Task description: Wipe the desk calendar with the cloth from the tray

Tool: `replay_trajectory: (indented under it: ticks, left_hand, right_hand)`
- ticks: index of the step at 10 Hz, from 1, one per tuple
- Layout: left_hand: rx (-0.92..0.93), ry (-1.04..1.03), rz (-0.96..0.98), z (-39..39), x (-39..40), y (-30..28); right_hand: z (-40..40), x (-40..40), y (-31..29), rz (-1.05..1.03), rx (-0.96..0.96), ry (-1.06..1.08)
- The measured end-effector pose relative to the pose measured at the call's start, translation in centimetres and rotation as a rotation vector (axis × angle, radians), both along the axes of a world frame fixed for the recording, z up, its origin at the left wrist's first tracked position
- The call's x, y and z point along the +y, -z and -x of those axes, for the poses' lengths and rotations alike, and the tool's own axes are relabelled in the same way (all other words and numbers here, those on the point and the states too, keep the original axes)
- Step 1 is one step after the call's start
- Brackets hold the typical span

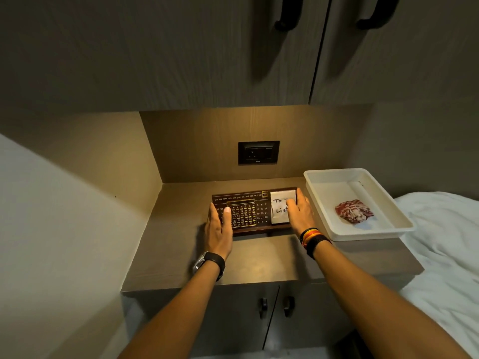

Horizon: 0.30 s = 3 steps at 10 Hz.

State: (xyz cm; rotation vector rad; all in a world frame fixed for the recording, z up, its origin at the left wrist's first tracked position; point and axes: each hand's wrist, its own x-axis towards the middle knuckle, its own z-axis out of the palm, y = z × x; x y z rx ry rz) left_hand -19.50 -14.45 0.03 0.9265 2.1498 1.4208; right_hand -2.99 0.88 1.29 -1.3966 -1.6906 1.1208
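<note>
On the brown surface (181, 255) under the wall cabinets, the dark desk calendar (245, 212) stands between the person's two hands. From the head camera, the left hand (219, 226) clasps its left end, thumb on the date grid, and the right hand (299, 212) clasps its right end, fingers partly covering the white note pad (280, 207). Just right of it sits the white tray (388, 211), with the crumpled red-and-white cloth (353, 211) lying inside, untouched. A bed (445, 255) borders the surface at right.
</note>
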Motion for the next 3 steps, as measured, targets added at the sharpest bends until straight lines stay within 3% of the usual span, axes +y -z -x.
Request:
replay_trajectory:
  ticks: [3]
  left_hand:
    - [0.067,0.035,0.048,0.6,-0.9,-1.1]
  right_hand:
    - [-1.4,-3.3,-0.4,0.097,0.109,0.032]
